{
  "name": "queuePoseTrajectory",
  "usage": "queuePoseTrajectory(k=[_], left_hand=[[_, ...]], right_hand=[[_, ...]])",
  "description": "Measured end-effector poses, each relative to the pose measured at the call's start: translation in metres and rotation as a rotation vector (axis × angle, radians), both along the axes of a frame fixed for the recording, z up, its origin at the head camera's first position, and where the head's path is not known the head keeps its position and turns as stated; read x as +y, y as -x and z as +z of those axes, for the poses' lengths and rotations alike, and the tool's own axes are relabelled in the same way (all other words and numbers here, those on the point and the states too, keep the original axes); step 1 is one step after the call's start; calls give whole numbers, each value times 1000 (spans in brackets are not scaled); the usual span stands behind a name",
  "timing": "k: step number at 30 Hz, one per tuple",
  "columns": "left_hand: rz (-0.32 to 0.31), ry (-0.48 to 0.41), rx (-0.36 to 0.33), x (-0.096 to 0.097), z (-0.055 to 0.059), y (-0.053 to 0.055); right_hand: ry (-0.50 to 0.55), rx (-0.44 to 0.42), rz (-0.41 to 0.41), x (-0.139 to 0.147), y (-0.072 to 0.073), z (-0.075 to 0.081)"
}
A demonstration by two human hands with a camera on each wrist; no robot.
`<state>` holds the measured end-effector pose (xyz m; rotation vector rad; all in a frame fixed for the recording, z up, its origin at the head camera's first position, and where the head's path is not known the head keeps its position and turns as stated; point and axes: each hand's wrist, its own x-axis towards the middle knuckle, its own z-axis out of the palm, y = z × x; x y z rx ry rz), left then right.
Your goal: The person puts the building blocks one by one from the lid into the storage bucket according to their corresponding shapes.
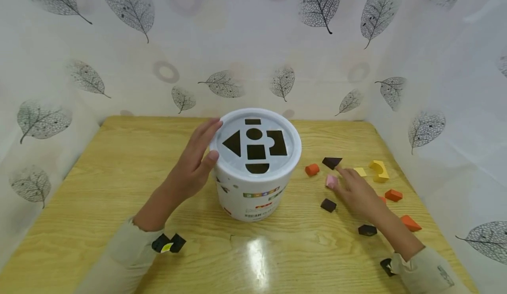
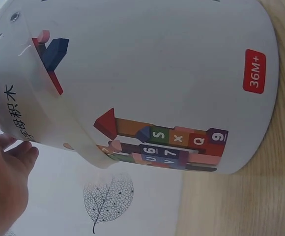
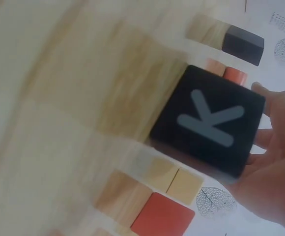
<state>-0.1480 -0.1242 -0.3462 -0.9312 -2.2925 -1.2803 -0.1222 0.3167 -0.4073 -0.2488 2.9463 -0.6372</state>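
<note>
A white bucket point(image 1: 253, 188) with shape holes in its lid point(image 1: 241, 164) stands upright on the table. Against the lid's left rim rests my left hand point(image 1: 190, 166), fingers extended and thumb along the edge; part of it shows in the left wrist view beside the printed bucket wall point(image 2: 182, 64). My right hand point(image 1: 358, 195) reaches among loose blocks, its thumb tip at a pink block point(image 1: 331, 181) and a forefinger near a dark triangular block point(image 1: 332, 162). In the right wrist view, a black block marked K point(image 3: 209, 123) hides part of that hand point(image 3: 275, 162).
Around the right hand lie an orange cylinder point(image 1: 312, 170), a yellow arch block point(image 1: 379, 171), orange blocks point(image 1: 394, 195) and several dark blocks point(image 1: 328, 205). Leaf-patterned cloth point(image 1: 237, 43) stands behind and beside the wooden table point(image 1: 119, 162).
</note>
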Motion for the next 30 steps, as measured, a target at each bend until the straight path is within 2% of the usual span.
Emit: queuePoseTrajectory(k=[6,30], left_hand=[[-8,7,-6,-1,-2,-1],[-29,-25,-13,0,-11,0]], right_hand=[[-1,-31,-2,3,4,-6],[-59,38,56,3,13,-13]])
